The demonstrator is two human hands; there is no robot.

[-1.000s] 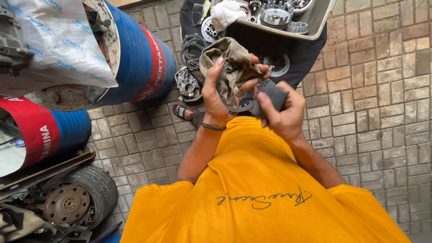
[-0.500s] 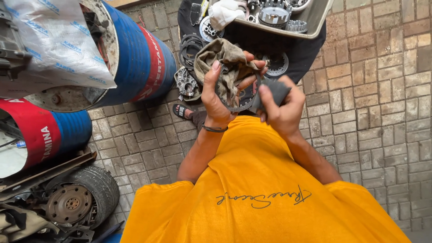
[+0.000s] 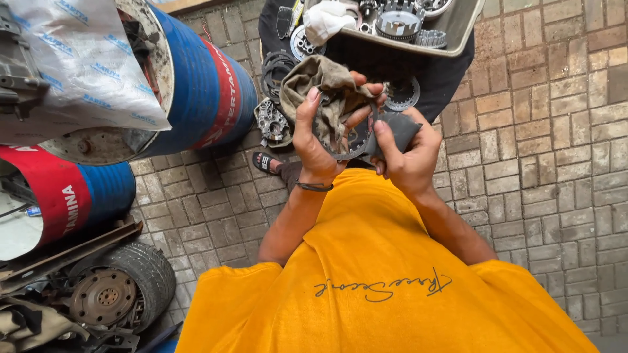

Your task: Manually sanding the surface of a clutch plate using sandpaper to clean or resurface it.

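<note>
Ground: brick paving [image 3: 549, 150] in grey and reddish blocks, laid outdoors or in a yard.
Left hand [image 3: 314, 140]: closed on a grimy olive rag [image 3: 320, 85] and a dark metal ring [image 3: 347, 140], held up in front of the chest.
Right hand [image 3: 409, 157]: fingers pinch a small grey pad [image 3: 396, 131] against the ring's right edge.
Tray [image 3: 458, 36]: at the top edge of the view, beyond the hands, holding gears and a white cloth [image 3: 324, 19].
Paving, top centre: loose clutch parts [image 3: 275, 121] just beside the blue-and-red drum [image 3: 203, 85].
Bottom left corner: worn wheel with tyre [image 3: 114, 291].
</note>
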